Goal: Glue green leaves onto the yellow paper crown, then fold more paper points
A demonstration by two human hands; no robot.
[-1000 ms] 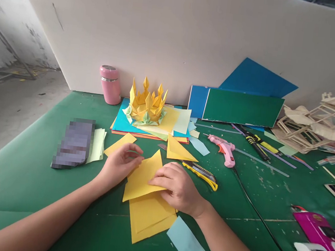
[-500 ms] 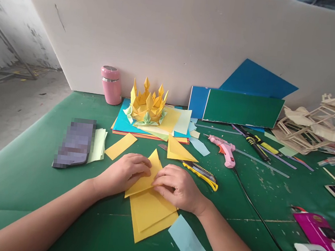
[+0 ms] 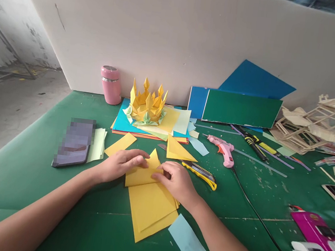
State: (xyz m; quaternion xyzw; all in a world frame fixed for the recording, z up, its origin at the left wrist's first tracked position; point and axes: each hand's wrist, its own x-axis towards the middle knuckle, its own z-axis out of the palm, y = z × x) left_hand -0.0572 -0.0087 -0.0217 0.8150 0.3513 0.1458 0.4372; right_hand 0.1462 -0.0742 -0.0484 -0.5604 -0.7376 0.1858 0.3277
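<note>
A folded piece of yellow paper [image 3: 141,177] lies in front of me, partly over several flat yellow sheets [image 3: 148,208]. My left hand [image 3: 123,165] rests at its upper left, fingers stretched out and thumb raised a little. At the right end of the fold, my right hand [image 3: 176,181] pinches the paper between thumb and fingers. Just beyond the hands are a folded yellow triangle [image 3: 178,149] and a yellow-handled utility knife [image 3: 200,173], its blade partly under the triangle. A light blue paper strip [image 3: 192,243] lies near my right forearm.
A yellow paper crown [image 3: 147,107] stands on stacked coloured sheets, beside a pink flask [image 3: 110,86]. A phone [image 3: 74,143] lies left. To the right are a pink glue gun [image 3: 222,148] with its cord, pliers [image 3: 256,145], a wooden stick model [image 3: 300,128] and a magenta power strip [image 3: 310,228].
My left hand has eased off the paper, its fingers straightening and thumb lifting. The folded yellow paper has turned slightly, its lower edge now nearly level. My right hand remains at its right end.
</note>
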